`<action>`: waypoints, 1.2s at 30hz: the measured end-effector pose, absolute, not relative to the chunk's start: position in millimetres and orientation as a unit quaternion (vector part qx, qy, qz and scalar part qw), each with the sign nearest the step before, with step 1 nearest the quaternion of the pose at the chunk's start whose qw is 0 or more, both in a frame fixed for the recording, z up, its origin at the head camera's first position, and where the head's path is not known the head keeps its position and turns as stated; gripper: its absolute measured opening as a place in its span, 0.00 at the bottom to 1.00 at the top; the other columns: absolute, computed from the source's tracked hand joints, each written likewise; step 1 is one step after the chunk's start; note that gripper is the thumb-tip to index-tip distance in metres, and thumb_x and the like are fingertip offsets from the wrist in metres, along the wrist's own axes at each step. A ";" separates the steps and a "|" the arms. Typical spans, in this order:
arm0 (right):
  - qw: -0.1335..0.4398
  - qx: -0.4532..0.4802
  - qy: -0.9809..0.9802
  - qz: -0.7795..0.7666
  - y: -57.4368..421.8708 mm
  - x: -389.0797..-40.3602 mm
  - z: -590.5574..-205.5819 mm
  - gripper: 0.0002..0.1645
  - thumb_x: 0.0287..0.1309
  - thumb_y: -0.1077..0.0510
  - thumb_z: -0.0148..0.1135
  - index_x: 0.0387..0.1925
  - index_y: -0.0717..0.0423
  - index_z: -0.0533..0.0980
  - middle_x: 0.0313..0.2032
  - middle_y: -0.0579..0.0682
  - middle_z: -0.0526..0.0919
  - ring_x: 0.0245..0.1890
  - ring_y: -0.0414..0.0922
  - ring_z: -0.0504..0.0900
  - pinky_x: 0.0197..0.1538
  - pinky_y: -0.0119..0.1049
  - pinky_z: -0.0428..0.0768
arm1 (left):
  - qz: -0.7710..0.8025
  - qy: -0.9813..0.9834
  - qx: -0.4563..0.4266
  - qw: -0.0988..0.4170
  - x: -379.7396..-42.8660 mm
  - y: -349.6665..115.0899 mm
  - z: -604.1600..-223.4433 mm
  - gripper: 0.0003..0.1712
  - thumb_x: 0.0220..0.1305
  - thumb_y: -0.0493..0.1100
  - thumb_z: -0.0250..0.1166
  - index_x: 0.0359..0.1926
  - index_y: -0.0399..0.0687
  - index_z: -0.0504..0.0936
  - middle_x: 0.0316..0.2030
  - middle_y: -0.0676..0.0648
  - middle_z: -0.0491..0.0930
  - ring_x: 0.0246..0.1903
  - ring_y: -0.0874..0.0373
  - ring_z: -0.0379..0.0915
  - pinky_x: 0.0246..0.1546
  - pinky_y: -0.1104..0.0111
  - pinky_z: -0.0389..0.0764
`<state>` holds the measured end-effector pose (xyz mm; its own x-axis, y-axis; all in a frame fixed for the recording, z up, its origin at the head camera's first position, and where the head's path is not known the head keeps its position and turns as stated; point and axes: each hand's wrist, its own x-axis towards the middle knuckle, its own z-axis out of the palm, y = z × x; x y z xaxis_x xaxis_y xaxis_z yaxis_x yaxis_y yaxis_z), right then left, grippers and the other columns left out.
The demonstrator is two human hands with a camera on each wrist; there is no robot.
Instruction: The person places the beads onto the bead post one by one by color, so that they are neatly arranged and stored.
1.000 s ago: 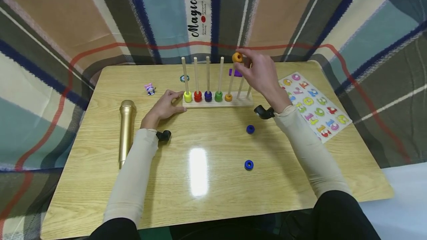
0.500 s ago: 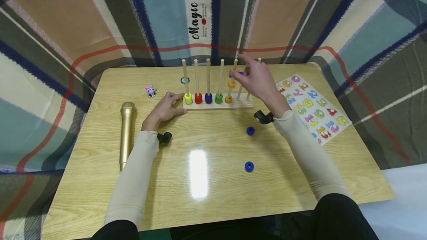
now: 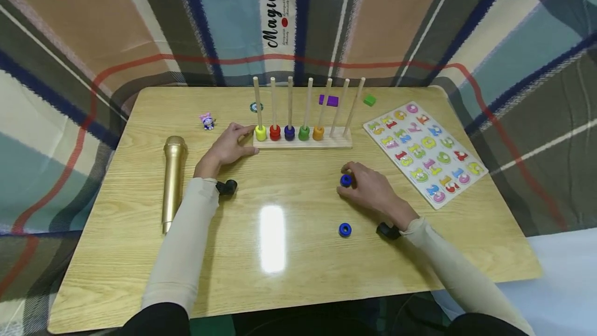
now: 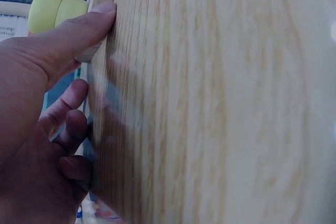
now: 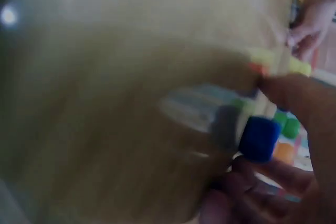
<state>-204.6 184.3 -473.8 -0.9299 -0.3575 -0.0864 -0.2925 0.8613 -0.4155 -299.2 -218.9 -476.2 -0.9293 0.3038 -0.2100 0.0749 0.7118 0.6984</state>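
Note:
A wooden peg stand (image 3: pixel 333 143) has several upright pegs. Yellow (image 3: pixel 260 134), red (image 3: pixel 275 133), dark blue (image 3: pixel 289 133), green (image 3: pixel 304 133) and orange beads (image 3: pixel 318 133) sit low on separate pegs; the two rightmost pegs are bare. My left hand (image 3: pixel 227 147) grips the stand's left end; its thumb (image 4: pixel 86 27) presses the base edge near the yellow beads (image 4: pixel 56 11). My right hand (image 3: pixel 373 188) is low over the table, thumb and fingers spread around a blue bead (image 3: pixel 345 180). In the blurred right wrist view, a gap shows between thumb and blue bead (image 5: pixel 260 139).
Another blue bead (image 3: pixel 344 229) lies nearer the front. A gold microphone-like cylinder (image 3: pixel 173 180) is at left, a number board (image 3: pixel 426 154) at right. Behind the stand are a purple block (image 3: pixel 328 100), a green block (image 3: pixel 369 100) and a small round piece (image 3: pixel 256 107); a figurine (image 3: pixel 207 121) stands left.
My right hand let an orange bead go on the fifth peg, and it slid down onto the lower one. The hand then moved down toward the front, to the blue bead. My left hand stayed put.

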 end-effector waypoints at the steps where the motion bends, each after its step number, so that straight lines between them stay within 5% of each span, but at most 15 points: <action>1: 0.073 -0.175 0.959 -0.213 182.7 -206.0 -473.9 0.29 0.66 0.45 0.72 0.60 0.57 0.79 0.46 0.53 0.86 0.42 0.49 0.84 0.44 0.50 0.83 | 0.366 0.912 0.104 0.155 -299.5 -219.3 -475.3 0.45 0.76 0.48 0.69 0.85 0.51 0.59 0.70 0.34 0.59 0.72 0.34 0.58 0.75 0.37 0.58; 8: -0.059 -0.196 0.930 -0.307 172.0 -237.3 -428.9 0.19 0.65 0.59 0.73 0.55 0.62 0.82 0.39 0.56 0.83 0.33 0.51 0.83 0.36 0.41 0.79 | 0.363 0.913 0.101 0.156 -299.3 -220.2 -474.8 0.45 0.75 0.49 0.70 0.85 0.51 0.59 0.70 0.33 0.59 0.71 0.33 0.58 0.75 0.37 0.58; 14: -0.193 -0.189 0.901 -0.339 159.6 -275.0 -369.8 0.19 0.69 0.57 0.71 0.57 0.62 0.82 0.40 0.58 0.82 0.31 0.51 0.81 0.36 0.38 0.73 | 0.365 0.913 0.098 0.153 -300.2 -221.0 -478.3 0.45 0.75 0.48 0.70 0.85 0.51 0.60 0.70 0.34 0.60 0.71 0.34 0.58 0.75 0.38 0.59; 19: -0.246 -0.175 0.892 -0.336 154.1 -294.3 -346.8 0.19 0.71 0.54 0.71 0.57 0.62 0.83 0.40 0.58 0.84 0.32 0.53 0.82 0.39 0.38 0.76 | 0.369 0.911 0.100 0.153 -300.4 -220.1 -480.2 0.45 0.75 0.48 0.70 0.85 0.51 0.60 0.69 0.34 0.60 0.69 0.35 0.59 0.74 0.39 0.60; 36: -0.143 -0.125 0.945 -0.267 149.9 -297.4 -353.3 0.31 0.72 0.48 0.67 0.69 0.60 0.78 0.24 0.54 0.84 0.19 0.45 0.73 0.26 0.40 0.67 | 0.374 0.910 0.100 0.151 -300.7 -218.6 -478.9 0.45 0.75 0.47 0.71 0.85 0.52 0.61 0.68 0.34 0.61 0.68 0.36 0.59 0.74 0.40 0.60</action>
